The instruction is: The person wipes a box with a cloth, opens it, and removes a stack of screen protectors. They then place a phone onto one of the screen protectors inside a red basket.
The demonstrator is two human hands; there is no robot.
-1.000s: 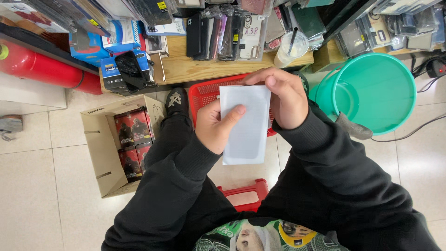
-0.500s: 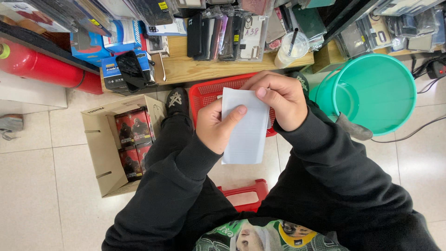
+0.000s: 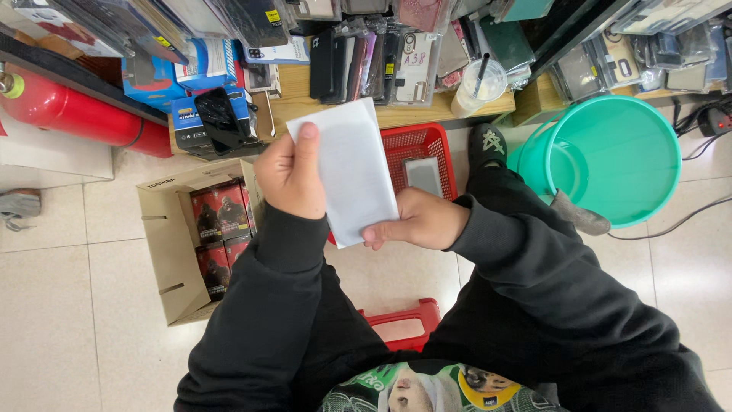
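Both hands hold one flat white packet [image 3: 347, 168], a pale rectangle tilted so its long edge runs up and to the left. Left hand [image 3: 293, 174] is closed on the packet's left edge, thumb pressed flat on its face. Right hand [image 3: 418, 220] pinches the lower right corner between thumb and fingers. Two dark sleeves run back toward the camera.

Taking the packet as the landmark: directly behind it lies one red mesh basket [image 3: 421, 156], its right half in view with one grey flat item inside. Left of the packet stands one open cardboard box [image 3: 171, 244] holding several red-and-black cartons. Farther left lies one red fire extinguisher [image 3: 76, 114] on its side. Right of the packet, well apart, sits one teal bucket [image 3: 618, 156], and between the two is one dark shoe [image 3: 488, 145]. Above the packet runs a wooden shelf edge [image 3: 335, 114] crowded with phone cases and one clear plastic cup [image 3: 480, 88]. Below it, one red stool [image 3: 400, 324] shows between the legs.

Bare tile floor [image 3: 69, 305] lies open to the lower left of the packet, beyond the box.
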